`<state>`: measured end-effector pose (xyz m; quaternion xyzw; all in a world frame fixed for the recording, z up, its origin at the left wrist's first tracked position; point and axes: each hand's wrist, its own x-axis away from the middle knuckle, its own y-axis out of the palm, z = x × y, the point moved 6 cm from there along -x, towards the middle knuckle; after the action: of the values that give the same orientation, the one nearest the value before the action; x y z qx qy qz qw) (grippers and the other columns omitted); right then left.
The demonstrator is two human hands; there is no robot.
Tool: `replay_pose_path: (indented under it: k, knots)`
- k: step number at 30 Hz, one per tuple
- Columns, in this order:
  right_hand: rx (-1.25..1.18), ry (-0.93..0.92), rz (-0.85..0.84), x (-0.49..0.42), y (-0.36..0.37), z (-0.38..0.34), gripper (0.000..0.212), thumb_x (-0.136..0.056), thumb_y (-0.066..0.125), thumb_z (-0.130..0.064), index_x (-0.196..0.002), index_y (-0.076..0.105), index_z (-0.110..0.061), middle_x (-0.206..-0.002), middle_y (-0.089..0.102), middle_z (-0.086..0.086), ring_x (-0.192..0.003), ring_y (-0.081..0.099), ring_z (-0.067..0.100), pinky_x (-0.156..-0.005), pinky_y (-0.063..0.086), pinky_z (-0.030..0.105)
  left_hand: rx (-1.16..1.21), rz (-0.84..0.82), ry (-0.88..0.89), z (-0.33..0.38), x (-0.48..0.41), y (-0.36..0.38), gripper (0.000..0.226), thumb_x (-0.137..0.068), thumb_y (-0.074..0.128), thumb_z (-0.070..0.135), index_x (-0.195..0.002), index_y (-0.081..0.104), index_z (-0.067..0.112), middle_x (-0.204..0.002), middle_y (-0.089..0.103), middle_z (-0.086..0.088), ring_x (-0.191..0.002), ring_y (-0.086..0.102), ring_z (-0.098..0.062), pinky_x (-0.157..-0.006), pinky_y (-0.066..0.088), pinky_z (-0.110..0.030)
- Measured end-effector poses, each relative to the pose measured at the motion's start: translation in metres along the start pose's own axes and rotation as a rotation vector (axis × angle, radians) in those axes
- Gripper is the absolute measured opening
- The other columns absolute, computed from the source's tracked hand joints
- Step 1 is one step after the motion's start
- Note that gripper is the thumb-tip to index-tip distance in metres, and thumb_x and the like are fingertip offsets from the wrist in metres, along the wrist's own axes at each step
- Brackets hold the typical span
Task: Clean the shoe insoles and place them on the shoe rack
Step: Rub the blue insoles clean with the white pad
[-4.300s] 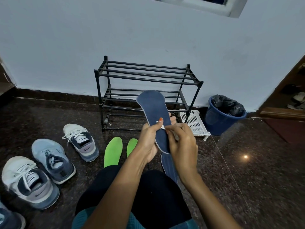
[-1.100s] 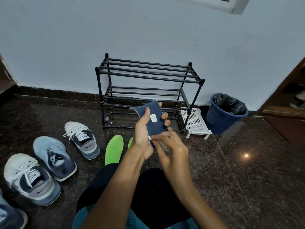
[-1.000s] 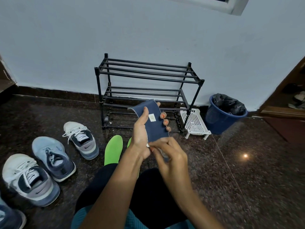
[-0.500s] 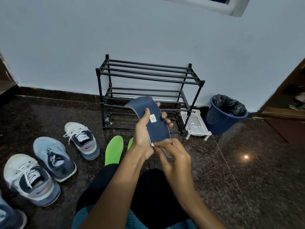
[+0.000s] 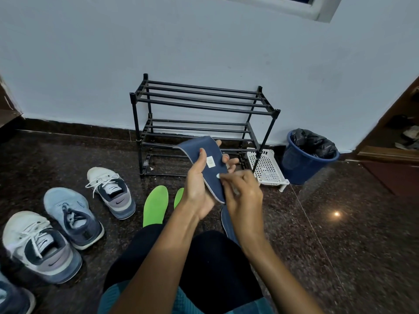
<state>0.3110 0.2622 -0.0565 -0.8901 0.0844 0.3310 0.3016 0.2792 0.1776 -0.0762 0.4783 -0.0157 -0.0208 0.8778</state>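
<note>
Four insoles [image 5: 210,155], four shoes [image 5: 111,191], one rack [image 5: 204,103].

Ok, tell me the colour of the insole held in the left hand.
Dark blue insole, pale edge, small white label; head view.

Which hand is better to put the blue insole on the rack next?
Probably the left hand: it grips the blue insole, held up in front of the shoe rack. The right hand pinches a small white thing against it.

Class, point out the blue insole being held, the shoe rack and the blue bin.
blue insole [image 5: 214,169]: head view, just below its label.
shoe rack [image 5: 204,106]: head view, front top bar.
blue bin [image 5: 301,166]: head view, outer wall.
</note>
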Motion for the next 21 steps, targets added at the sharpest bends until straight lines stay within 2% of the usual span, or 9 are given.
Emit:
replay_pose_path:
  k: [2, 5, 11, 16, 18, 21]
  knots:
    - [-0.049, 0.011, -0.026, 0.012, 0.001, -0.004, 0.018, -0.081, 0.056, -0.007, -0.092, 0.070, -0.006, -0.084, 0.056, 0.001, -0.078, 0.054, 0.009, -0.072, 0.042, 0.013, 0.015, 0.028, 0.032, 0.003, -0.001, -0.001, 0.038, -0.101, 0.029, 0.038, -0.108, 0.055, 0.011, -0.071, 0.053, -0.004, -0.076, 0.063, -0.020, -0.096, 0.046, -0.037]
    - [-0.120, 0.023, -0.063, 0.023, 0.000, -0.008, 0.018, -0.079, 0.057, -0.006, -0.090, 0.071, -0.007, -0.082, 0.058, 0.002, -0.079, 0.053, 0.005, -0.071, 0.041, 0.007, 0.048, 0.029, 0.052, 0.005, -0.001, -0.002, 0.037, -0.100, 0.030, 0.038, -0.103, 0.056, 0.012, -0.072, 0.051, -0.004, -0.076, 0.060, -0.020, -0.092, 0.049, -0.038]
    - [-0.024, 0.006, -0.013, 0.005, -0.004, -0.004, 0.016, -0.078, 0.057, -0.003, -0.086, 0.071, -0.004, -0.082, 0.051, -0.002, -0.077, 0.048, 0.002, -0.074, 0.034, 0.001, -0.001, -0.016, -0.008, 0.000, 0.003, 0.004, 0.037, -0.101, 0.028, 0.039, -0.111, 0.054, 0.014, -0.074, 0.052, -0.003, -0.075, 0.064, -0.017, -0.086, 0.053, -0.036]
    - [0.000, 0.017, 0.007, -0.005, -0.002, 0.000, 0.015, -0.082, 0.057, -0.004, -0.091, 0.069, -0.005, -0.086, 0.050, -0.001, -0.081, 0.055, 0.017, -0.073, 0.039, 0.012, -0.031, -0.027, -0.017, -0.001, 0.003, 0.004, 0.036, -0.102, 0.027, 0.038, -0.116, 0.051, 0.014, -0.071, 0.054, -0.002, -0.080, 0.065, -0.018, -0.074, 0.058, -0.029]
    - [-0.007, 0.020, 0.010, -0.005, -0.001, 0.000, 0.015, -0.083, 0.058, -0.003, -0.092, 0.069, -0.005, -0.085, 0.051, 0.000, -0.080, 0.055, 0.017, -0.073, 0.041, 0.016, -0.038, -0.021, -0.007, -0.001, 0.003, 0.004, 0.036, -0.102, 0.027, 0.038, -0.115, 0.051, 0.014, -0.071, 0.053, -0.002, -0.080, 0.064, -0.017, -0.077, 0.057, -0.030]
    - [-0.028, 0.010, 0.000, 0.006, 0.001, -0.005, 0.016, -0.082, 0.057, -0.006, -0.091, 0.070, -0.005, -0.082, 0.053, 0.002, -0.076, 0.054, 0.012, -0.071, 0.039, 0.008, -0.026, 0.004, 0.020, 0.002, 0.002, 0.003, 0.036, -0.102, 0.028, 0.037, -0.112, 0.054, 0.014, -0.072, 0.050, -0.002, -0.077, 0.065, -0.017, -0.089, 0.051, -0.036]
